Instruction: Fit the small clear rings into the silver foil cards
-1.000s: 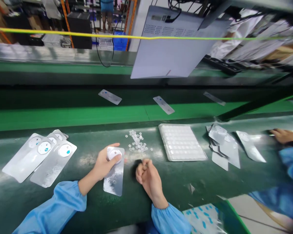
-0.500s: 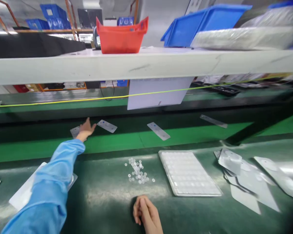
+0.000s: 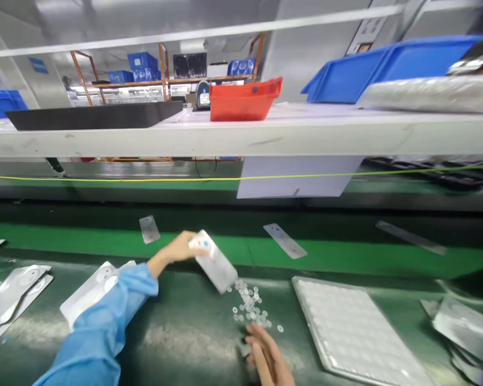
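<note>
Packet [image 3: 220, 269] gripped in the left hand [image 3: 180, 247]: best kept clear of loose rings [image 3: 250, 304] near the half-curled right hand [image 3: 275, 358], its hold unclear.

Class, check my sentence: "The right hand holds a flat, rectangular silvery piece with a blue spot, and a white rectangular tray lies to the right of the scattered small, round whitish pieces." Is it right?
Not quite: the head view shows the left hand holding the flat, rectangular silvery piece with a blue spot. The white rectangular tray does lie to the right of the scattered small, round whitish pieces.
</note>
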Available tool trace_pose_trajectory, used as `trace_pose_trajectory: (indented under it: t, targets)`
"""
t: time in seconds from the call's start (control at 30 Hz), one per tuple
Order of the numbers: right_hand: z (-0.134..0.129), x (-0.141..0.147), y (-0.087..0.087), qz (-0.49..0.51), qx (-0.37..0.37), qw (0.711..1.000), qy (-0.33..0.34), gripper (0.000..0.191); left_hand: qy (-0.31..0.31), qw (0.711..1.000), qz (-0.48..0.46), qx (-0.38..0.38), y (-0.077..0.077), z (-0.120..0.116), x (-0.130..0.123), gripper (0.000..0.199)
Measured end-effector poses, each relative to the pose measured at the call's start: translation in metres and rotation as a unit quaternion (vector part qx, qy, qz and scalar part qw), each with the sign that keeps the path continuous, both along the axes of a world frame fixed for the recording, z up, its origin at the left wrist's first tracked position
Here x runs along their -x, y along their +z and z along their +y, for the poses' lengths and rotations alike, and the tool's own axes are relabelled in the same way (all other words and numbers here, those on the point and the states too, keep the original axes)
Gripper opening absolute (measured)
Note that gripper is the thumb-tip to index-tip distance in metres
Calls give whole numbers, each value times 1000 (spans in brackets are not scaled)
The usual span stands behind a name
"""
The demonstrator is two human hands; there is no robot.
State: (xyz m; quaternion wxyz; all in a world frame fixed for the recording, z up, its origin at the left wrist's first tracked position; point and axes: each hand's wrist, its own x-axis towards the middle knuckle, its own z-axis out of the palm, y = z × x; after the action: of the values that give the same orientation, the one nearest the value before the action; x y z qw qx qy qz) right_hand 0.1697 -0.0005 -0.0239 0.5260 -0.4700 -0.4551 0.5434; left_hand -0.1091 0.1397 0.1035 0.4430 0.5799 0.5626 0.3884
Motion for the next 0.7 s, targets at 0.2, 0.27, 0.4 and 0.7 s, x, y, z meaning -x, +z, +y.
trace_pose_trajectory:
  t: [0.2,0.27,0.4,0.7]
  targets:
    - [-16,30,22,-132,-23,972,191,50,23,972,-210,103,-76,-146,-61,48]
    - [-25,40,21,-128,13,966,226,54,71,953,-271,116,-89,-160,-72,53]
    - [-29,35,22,-200,12,961,193,50,112,927,-331,135,-100,-161,-75,47]
    - [-13,32,52,-323,-252,907,95,23,88,948,-287,103,-97,-158,-82,33]
